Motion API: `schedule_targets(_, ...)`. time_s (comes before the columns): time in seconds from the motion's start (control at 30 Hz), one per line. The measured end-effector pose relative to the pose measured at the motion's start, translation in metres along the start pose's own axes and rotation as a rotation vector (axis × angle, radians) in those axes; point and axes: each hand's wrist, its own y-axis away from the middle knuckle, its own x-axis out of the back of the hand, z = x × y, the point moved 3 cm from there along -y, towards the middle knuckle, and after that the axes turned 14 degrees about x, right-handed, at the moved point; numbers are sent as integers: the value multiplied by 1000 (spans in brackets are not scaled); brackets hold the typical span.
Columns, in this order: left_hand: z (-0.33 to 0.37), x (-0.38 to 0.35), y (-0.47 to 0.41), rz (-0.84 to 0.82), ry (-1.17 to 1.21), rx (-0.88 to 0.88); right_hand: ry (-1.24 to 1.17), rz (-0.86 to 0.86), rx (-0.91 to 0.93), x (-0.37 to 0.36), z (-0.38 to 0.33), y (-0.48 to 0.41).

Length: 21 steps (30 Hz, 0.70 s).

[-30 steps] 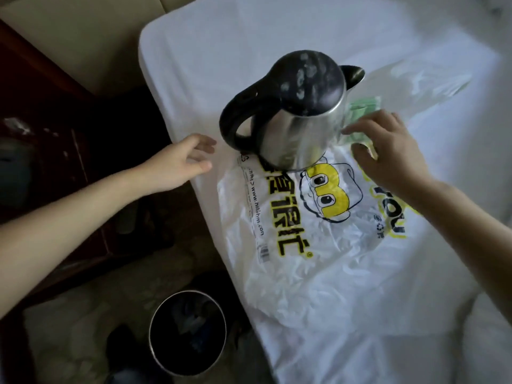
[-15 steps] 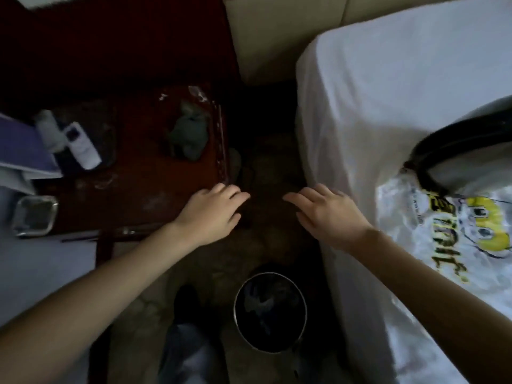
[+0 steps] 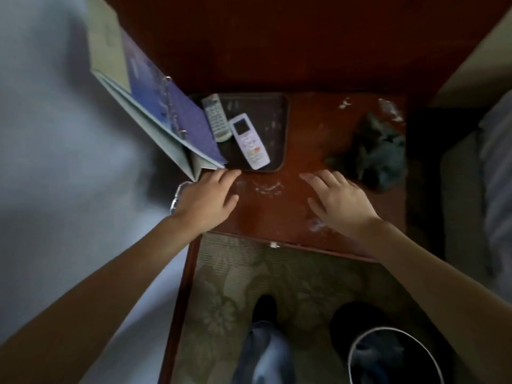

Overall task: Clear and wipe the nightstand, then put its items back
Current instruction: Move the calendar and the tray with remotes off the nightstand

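The dark red nightstand (image 3: 310,128) fills the middle of the head view, its top smeared with pale marks. A black tray (image 3: 273,131) at its back left holds a grey remote (image 3: 216,117) and a white remote (image 3: 250,140). A purple ring binder (image 3: 155,98) leans over the tray's left side. A crumpled dark cloth (image 3: 378,153) lies at the right. My left hand (image 3: 206,199) hovers open at the front left, just below the tray and binder. My right hand (image 3: 339,199) hovers open over the front right, left of the cloth. A clear glass dish (image 3: 177,195) peeks out beside my left hand.
White bedding (image 3: 69,176) lies to the left and another bed (image 3: 496,176) to the right. On the patterned carpet (image 3: 235,286) below the nightstand stands a round bin (image 3: 393,356), with my leg and shoe (image 3: 264,322) beside it.
My view swung left from the bed with the kettle to the nightstand. Both empty hands left the kettle and now hover over the nightstand top.
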Motion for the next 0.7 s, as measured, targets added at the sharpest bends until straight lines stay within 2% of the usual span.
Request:
schedule_targets(0.13,-61,-11,-23,29,233,65,-69,30,-14,-25,-13,-67)
schedule_targets(0.2,-76,-22,-31,22,422,138,-96,44,-31,-37,-15,-94)
schedule_targets(0.3,-82,-40,-44,-44,711,256,-113,50,-80,-55,-11,-124)
schedule_targets(0.37,-74,-49,-52,-134,849,263,-141,53,-134,-64,-8,-139)
schedule_targets(0.43,-67,-51,-64,-147,987,292,-151,44,-183,-74,-5,-151)
schedule_targets(0.57,-58,-31,-91,66,1182,392,-126,58,-306,-88,-2,-163)
schedule_targets(0.63,-58,-22,-101,187,1218,389,-114,179,-452,-86,5,-159)
schedule_targets(0.7,-60,-20,-106,240,1251,378,-183,321,-612,-84,18,-151)
